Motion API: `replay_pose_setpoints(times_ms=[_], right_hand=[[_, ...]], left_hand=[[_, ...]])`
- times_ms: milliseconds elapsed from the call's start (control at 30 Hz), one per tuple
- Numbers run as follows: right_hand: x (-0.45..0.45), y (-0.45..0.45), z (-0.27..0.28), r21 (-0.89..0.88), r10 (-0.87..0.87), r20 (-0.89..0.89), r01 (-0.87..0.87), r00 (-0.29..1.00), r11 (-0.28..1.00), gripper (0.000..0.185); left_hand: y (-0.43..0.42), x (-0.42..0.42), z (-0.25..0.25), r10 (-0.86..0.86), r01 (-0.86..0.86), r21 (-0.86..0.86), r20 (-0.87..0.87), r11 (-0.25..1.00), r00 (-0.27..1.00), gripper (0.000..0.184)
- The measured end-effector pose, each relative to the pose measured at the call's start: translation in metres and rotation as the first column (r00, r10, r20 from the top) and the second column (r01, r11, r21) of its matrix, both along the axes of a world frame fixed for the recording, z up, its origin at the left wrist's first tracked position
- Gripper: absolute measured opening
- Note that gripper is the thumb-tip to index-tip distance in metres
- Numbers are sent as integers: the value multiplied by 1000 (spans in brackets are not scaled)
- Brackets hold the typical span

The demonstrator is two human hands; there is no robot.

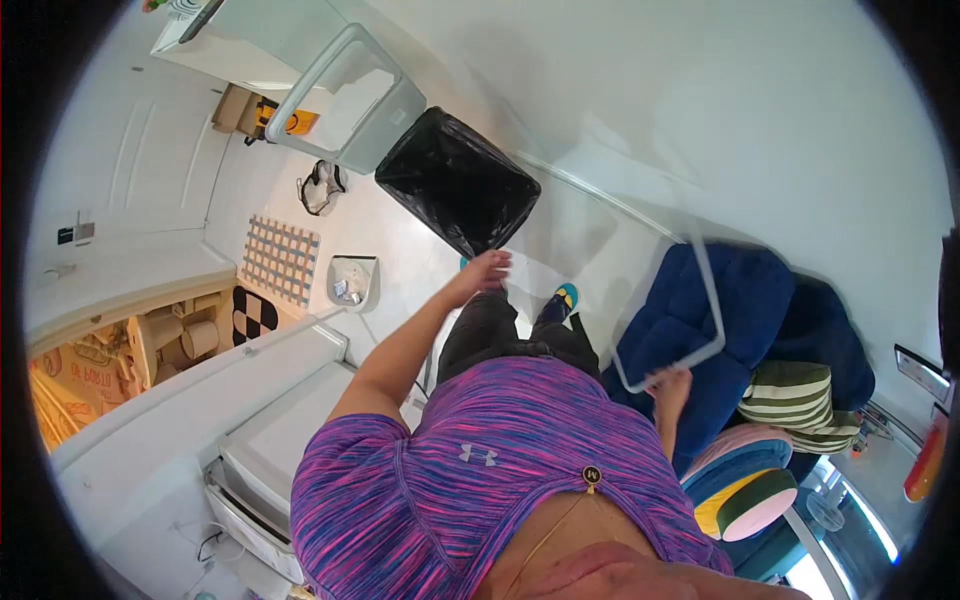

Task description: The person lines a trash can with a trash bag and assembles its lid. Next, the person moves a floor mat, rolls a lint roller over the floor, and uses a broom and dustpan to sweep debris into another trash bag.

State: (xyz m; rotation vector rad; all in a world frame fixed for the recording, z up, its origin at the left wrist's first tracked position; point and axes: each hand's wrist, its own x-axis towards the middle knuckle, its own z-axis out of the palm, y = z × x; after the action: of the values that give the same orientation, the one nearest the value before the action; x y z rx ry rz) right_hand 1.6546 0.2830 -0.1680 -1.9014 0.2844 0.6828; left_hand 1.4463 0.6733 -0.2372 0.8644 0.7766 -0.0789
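Steadying the pale rectangular frame (719, 320) matters most in the head view: our right hand (670, 388) is clamped on its near side, and the frame hangs tilted over the navy tufted seat (690, 300) on the right. With one hand on one side, we do well to grip firmly and keep the wrist level, as the far end could swing into the wall (800, 130) or snag the upholstery.

Our left hand (482, 275) has its fingers apart and holds nothing that we can see, at the near corner of the black bin liner (455, 185); whether it touches, we cannot tell. The liner lies spread open, far ahead, just beside the translucent grey bin (400, 115). Light, flat fingers seem best there, since pinching could tear or drag the thin film.
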Motion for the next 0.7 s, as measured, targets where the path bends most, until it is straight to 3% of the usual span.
replay_pose_setpoints(times_ms=[33, 67, 100, 133, 167, 200, 267, 400, 500, 533, 567, 633, 700], right_hand=[[-1, 32, -23, 174, 43, -64, -32, 997, 984, 20], [-3, 81, -19, 92, 187, -91, -179, 978, 980, 18], [-4, 120, -33, 61, 366, -106, -361, 925, 930, 13], [-10, 160, -36, 95, 352, -125, -342, 927, 935, 14], [-15, 193, -55, 105, 374, -169, -361, 912, 927, 15], [-22, 222, -74, 116, 395, -216, -378, 893, 918, 16], [-38, 280, -90, -11, 509, -203, -522, 836, 853, 17], [-77, 347, -120, 40, 497, -333, -514, 802, 857, 17], [-93, 368, -163, -41, 461, -220, -481, 859, 876, 18], [-96, 364, -182, -52, 463, -223, -484, 858, 873, 18], [-96, 361, -199, -110, 548, -122, -560, 827, 821, 20], [-92, 359, -201, -334, 740, 34, -690, 672, 642, 25], [-90, 356, -198, -284, 730, 27, -695, 683, 661, 26]], left_hand=[[-2, 4, -2, 132, -99, -248, 117, 964, 984, 45], [-1, 4, 8, 134, -100, -257, 120, 961, 984, 45], [1, 3, 29, 338, -315, -257, 49, 913, 940, 49], [7, 1, 40, 524, -513, -238, -19, 825, 851, 53], [17, -8, 29, 571, -572, -118, -40, 812, 820, 59], [30, -22, 16, 594, -591, 56, -103, 805, 798, 51], [60, -41, -7, 568, -494, 323, -196, 807, 800, 46], [119, -66, -60, 640, -479, 486, -242, 731, 730, 41], [150, -68, -84, 614, -403, 551, -273, 731, 740, 38], [159, -67, -89, 585, -284, 638, -325, 715, 743, 37], [164, -66, -92, 561, -159, 709, -377, 687, 737, 36], [165, -67, -116, 574, -125, 737, -395, 664, 717, 31], [162, -69, -128, 589, -56, 770, -437, 635, 680, 25]])
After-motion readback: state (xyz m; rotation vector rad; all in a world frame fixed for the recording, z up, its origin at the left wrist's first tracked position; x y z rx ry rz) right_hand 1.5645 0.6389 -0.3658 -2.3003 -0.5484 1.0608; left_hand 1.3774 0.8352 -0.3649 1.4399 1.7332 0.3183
